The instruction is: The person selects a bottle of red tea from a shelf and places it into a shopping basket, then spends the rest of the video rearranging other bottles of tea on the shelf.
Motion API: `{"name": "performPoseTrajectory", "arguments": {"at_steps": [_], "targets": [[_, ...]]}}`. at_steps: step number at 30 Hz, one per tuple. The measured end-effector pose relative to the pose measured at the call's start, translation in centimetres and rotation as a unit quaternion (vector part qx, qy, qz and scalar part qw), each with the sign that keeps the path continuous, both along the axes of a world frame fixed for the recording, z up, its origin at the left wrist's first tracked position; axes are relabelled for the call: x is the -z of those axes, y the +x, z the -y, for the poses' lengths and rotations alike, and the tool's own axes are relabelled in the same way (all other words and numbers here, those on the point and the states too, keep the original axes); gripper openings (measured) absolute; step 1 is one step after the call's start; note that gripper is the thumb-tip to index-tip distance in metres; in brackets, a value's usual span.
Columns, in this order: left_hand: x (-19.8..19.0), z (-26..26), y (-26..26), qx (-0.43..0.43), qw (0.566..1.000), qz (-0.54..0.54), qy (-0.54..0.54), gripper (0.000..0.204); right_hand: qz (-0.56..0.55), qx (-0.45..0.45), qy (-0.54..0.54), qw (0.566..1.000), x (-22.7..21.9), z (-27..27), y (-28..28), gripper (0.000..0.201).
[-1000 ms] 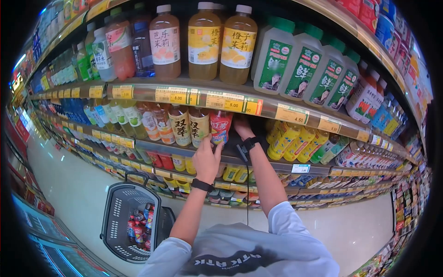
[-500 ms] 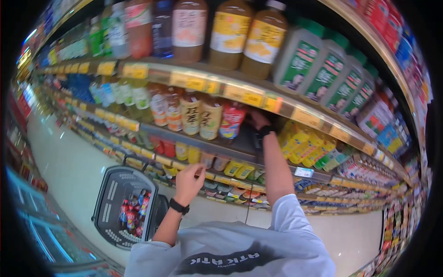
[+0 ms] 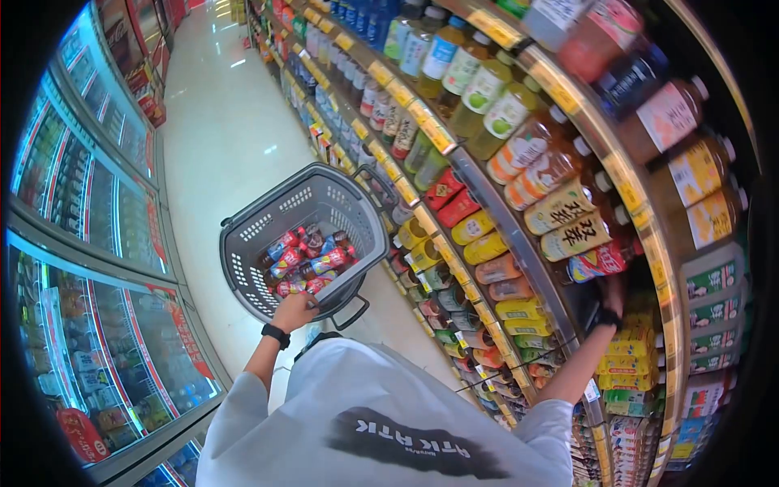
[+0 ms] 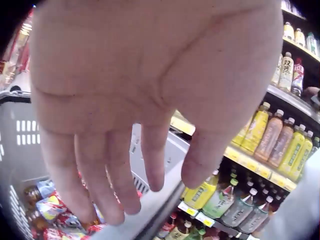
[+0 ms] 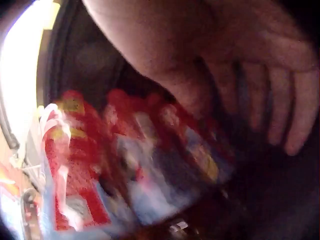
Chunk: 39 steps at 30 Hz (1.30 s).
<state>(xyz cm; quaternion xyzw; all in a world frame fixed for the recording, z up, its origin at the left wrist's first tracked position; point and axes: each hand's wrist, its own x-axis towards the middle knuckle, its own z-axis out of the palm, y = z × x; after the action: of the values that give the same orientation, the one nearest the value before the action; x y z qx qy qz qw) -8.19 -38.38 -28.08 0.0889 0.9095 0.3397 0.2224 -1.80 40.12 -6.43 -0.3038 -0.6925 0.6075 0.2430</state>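
My left hand [image 3: 296,310] is at the near rim of a grey basket [image 3: 243,276]; in the left wrist view its fingers [image 4: 117,185] hang fairly straight, holding nothing. Several red-labelled bottles [image 3: 331,260] lie in the basket. My right hand [image 3: 613,296] reaches into the shelf beside a red-labelled bottle [image 3: 596,264]. In the right wrist view that hand [image 5: 235,60] has extended fingers deep in shadow, its thumb beside a row of red-capped bottles [image 5: 80,165]; whether it touches one is unclear.
Bottles with cream labels [image 3: 560,213] stand next to the red one, and yellow packs [image 3: 629,357] on its other side. A price-tagged shelf edge [image 3: 641,203] runs over the right arm. Glass-door coolers [image 3: 105,316] line the left, with pale floor [image 3: 219,97] between.
The view has swung left toward the basket. My left hand has left the shelf front and moved to the basket's rim, while my right hand stays in the shelf beside the red bottle.
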Motion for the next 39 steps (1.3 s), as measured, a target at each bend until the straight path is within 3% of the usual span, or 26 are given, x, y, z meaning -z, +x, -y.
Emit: {"name": "performPoseTrajectory", "arguments": {"at_steps": [2, 3, 4, 5, 6, 8, 10, 11, 12, 13, 14, 16, 17, 20, 23, 25, 28, 32, 34, 36, 39], "targets": [[1.5, 2.0, -0.5, 0.0, 1.0, 0.019, -0.023, 0.032, -0.109, 0.038, 0.052, 0.992, -3.2, 6.6, 4.2, 0.047], [2.1, 2.8, -1.1, -0.005, 0.998, 0.055, -0.027, 0.036, -0.092, 0.144, 0.14, 0.975, -4.5, 12.0, 5.8, 0.043], [3.2, 3.4, -1.7, -0.011, 0.999, 0.052, -0.014, 0.035, -0.107, 0.22, 0.16, 0.956, -4.0, 14.6, 7.3, 0.039], [4.4, 3.9, -2.2, -0.018, 0.999, 0.048, -0.001, 0.035, -0.12, 0.2, 0.206, 0.95, -2.2, 14.7, 9.6, 0.035], [5.2, 4.6, -2.8, -0.026, 0.999, 0.044, 0.009, 0.035, -0.092, 0.257, 0.177, 0.946, -2.8, 19.6, 8.9, 0.03], [6.3, 4.8, -4.7, -0.019, 0.999, 0.051, 0.001, 0.035, -0.032, 0.192, 0.193, 0.962, -0.1, 22.9, 8.7, 0.026], [10.9, 4.6, -6.9, 0.009, 0.998, 0.05, 0.031, 0.034, 0.082, 0.108, 0.153, 0.979, 3.0, 27.2, 7.6, 0.025], [12.1, 4.4, -7.9, 0.028, 0.998, 0.064, 0.007, 0.035, 0.123, 0.019, 0.157, 0.98, 3.1, 31.9, 6.4, 0.026], [13.3, 4.1, -9.1, 0.047, 0.996, 0.075, -0.014, 0.037, 0.155, -0.061, 0.073, 0.983, 6.6, 33.0, 6.8, 0.024], [14.9, 3.7, -10.0, 0.066, 0.994, 0.086, -0.034, 0.038, 0.275, -0.115, 0.021, 0.954, 4.4, 39.3, 4.2, 0.028], [17.4, 3.2, -10.1, 0.061, 0.991, 0.104, -0.061, 0.038, 0.254, -0.168, -0.151, 0.941, 7.8, 40.8, 4.7, 0.038], [23.2, 2.9, -10.3, 0.048, 0.983, 0.137, -0.116, 0.04, 0.258, -0.296, -0.234, 0.889, 11.3, 46.0, 3.7, 0.045], [24.8, 3.0, -10.7, 0.133, 0.962, 0.191, -0.143, 0.04, 0.306, -0.3, -0.237, 0.872, 10.8, 49.7, 2.0, 0.043], [30.6, 3.1, -7.9, 0.131, 0.961, 0.224, -0.096, 0.04, 0.305, -0.369, -0.299, 0.825, 16.0, 54.8, 1.9, 0.045], [31.8, 2.9, -6.2, 0.068, 0.977, 0.19, -0.074, 0.035, 0.338, -0.377, -0.297, 0.81, 18.1, 59.4, 0.5, 0.042], [30.0, 3.1, -5.9, 0.036, 0.985, 0.16, -0.051, 0.027, 0.353, -0.379, -0.285, 0.807, 19.1, 61.3, 0.7, 0.041], [23.8, 1.7, -8.3, 0.046, 0.985, 0.161, -0.036, 0.023, 0.371, -0.402, -0.232, 0.804, 20.4, 62.7, -0.3, 0.038], [14.5, -1.1, -9.6, 0.084, 0.993, 0.029, -0.073, 0.022, 0.336, -0.415, -0.207, 0.82, 22.2, 62.9, -0.8, 0.042], [12.2, -1.3, -9.3, 0.026, 0.999, -0.017, 0.009, 0.021, 0.317, -0.407, -0.189, 0.836, 22.8, 62.7, -0.7, 0.043], [6.2, -0.9, -8.9, 0.025, 0.998, -0.061, -0.011, 0.02, 0.302, -0.412, -0.188, 0.839, 24.0, 62.0, -0.7, 0.044], [-1.2, -0.4, -6.8, 0.054, 0.988, -0.145, -0.022, 0.016, 0.252, -0.457, -0.056, 0.851, 24.4, 60.7, -0.8, 0.054]]}}
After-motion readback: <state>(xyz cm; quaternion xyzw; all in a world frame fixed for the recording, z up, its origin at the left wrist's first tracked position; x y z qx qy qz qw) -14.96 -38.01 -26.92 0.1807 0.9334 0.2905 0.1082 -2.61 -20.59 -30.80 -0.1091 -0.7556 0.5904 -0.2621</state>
